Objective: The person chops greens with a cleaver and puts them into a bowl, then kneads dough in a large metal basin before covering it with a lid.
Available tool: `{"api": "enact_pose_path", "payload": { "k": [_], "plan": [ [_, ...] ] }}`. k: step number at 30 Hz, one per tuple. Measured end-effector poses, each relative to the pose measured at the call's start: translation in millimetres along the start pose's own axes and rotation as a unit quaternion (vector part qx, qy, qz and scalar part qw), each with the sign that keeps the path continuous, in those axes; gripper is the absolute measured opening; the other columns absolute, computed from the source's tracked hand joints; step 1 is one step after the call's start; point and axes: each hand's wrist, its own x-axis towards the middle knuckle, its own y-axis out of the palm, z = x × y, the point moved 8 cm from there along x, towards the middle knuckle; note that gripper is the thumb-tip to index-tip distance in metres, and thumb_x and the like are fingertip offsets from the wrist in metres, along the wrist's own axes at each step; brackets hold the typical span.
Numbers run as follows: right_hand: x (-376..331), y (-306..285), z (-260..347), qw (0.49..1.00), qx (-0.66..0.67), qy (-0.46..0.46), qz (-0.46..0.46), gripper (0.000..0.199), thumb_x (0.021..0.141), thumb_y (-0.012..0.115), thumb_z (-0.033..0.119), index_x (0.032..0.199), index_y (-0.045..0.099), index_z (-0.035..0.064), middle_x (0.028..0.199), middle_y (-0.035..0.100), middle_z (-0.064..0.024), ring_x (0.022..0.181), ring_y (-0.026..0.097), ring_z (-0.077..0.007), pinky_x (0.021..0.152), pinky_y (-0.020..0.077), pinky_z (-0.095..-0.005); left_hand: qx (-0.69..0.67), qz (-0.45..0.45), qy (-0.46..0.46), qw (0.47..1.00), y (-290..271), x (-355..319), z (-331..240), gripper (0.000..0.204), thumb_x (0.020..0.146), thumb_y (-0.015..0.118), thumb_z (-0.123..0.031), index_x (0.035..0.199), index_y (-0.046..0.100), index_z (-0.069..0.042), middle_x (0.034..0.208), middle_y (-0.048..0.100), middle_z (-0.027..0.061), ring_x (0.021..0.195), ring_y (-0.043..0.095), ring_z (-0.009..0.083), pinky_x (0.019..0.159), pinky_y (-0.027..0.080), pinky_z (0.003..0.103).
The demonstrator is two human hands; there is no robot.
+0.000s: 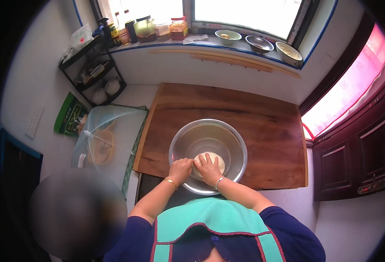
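A round lump of pale dough [221, 163] lies in a wide, shiny metal bowl [239, 146], toward its near side. My right hand [208, 171] rests flat on top of the dough with its fingers spread. At the lower left of the bowl, my left hand [181, 169] is curled over the rim, its knuckles close beside the dough. What its fingers hold, if anything, is hidden under the hand. A gold-coloured bracelet [171, 182] circles my left wrist, and a silver-coloured bangle [218, 182] my right.
The bowl stands on a wooden board [271, 144]. A mesh food cover [127, 126] at left shelters a yellowish container [109, 150]. Behind it stands a black corner shelf [97, 72]. Jars [179, 29] and bowls [228, 36] line the windowsill. A blurred dark round shape [79, 214] fills the lower left.
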Motion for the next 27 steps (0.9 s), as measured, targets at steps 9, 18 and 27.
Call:
{"api": "enact_pose_path", "payload": {
  "k": [9,18,27],
  "plan": [
    [25,-35,-63,0.925,0.378,-0.008,0.03,0.075,0.064,0.072,0.017,0.135,0.046,0.0111,0.133,0.048,-0.0148,0.126,0.045,-0.0305,0.105,0.0357,-0.044,-0.057,-0.09,0.011,0.994,-15,1,-3,0.038,0.071,0.063,-0.003,0.109,0.059,-0.006,0.111,0.058,0.0134,0.11,0.054,0.0302,0.096,0.043,0.042],
    [37,7,-102,0.884,0.422,0.084,0.183,0.057,0.078,0.06,0.017,0.133,0.05,0.0075,0.131,0.053,-0.0143,0.119,0.052,-0.0267,0.103,0.0385,-0.0364,0.032,-0.13,0.002,0.991,-23,19,28,0.035,0.073,0.062,-0.004,0.108,0.06,-0.008,0.12,0.054,0.0149,0.118,0.049,0.0304,0.106,0.035,0.043],
    [47,4,0,0.997,0.02,-0.072,-0.004,0.033,0.082,0.058,0.044,0.081,0.07,0.0122,0.086,0.064,-0.0073,0.092,0.058,-0.0226,0.086,0.039,-0.0417,0.063,-0.055,0.004,0.996,-3,19,33,0.017,0.074,0.063,-0.01,0.091,0.063,-0.011,0.108,0.061,0.0069,0.115,0.052,0.0239,0.109,0.027,0.05]
  ]
}}
